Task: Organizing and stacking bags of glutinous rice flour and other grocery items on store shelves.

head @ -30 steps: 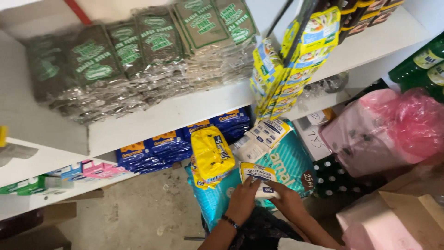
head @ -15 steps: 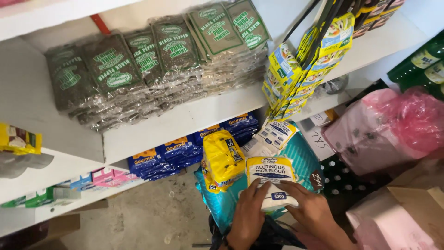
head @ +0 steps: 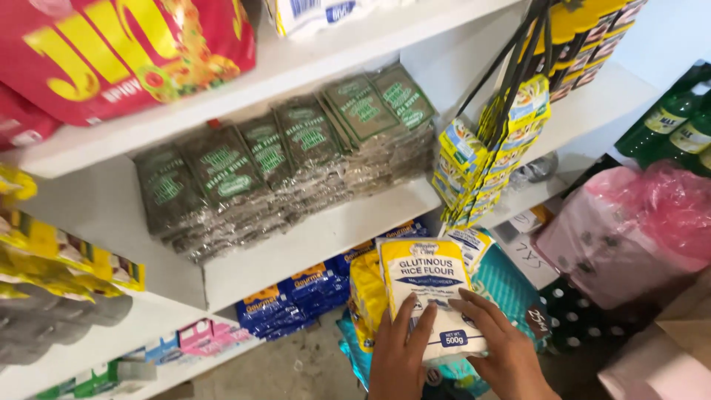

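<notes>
I hold a white and yellow packet of flour [head: 428, 285] with a blue label upright in both hands, low in the middle of the view. My left hand [head: 400, 354] grips its lower left side with fingers spread up the front. My right hand [head: 503, 348] clasps its lower right corner. Behind the packet lie a yellow bag [head: 364, 292] and a teal sack [head: 509, 287].
White shelves [head: 326, 233] carry stacked dark green packets [head: 281, 167], blue packets [head: 304, 292] below, and a red bag [head: 126, 52] on top. Yellow sachet strips [head: 489, 159] hang from hooks. A pink plastic bag [head: 637, 226] and green bottles [head: 678, 126] are at right.
The flour packet has been lifted from the pile and now stands upright between both hands. The view has tilted up, so the top shelf with the red bag shows.
</notes>
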